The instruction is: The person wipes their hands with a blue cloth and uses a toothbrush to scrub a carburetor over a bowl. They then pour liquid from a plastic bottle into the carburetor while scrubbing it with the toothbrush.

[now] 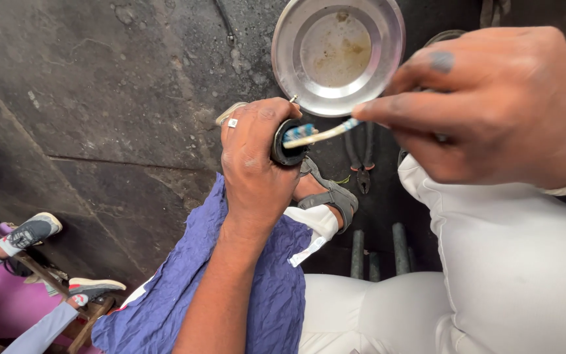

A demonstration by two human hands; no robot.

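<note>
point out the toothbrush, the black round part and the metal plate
toothbrush [322,135], head view, on the pale handle.
black round part [285,157], head view, on its lower rim beside the left hand's fingers.
metal plate [337,49], head view, on the stained flat centre.

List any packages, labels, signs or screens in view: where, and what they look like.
White tag: a small cloth strip at the hem of the white trouser leg, by the blue cloth over the knee; too small to tell if printed.
No packages, signs or screens show.
</note>
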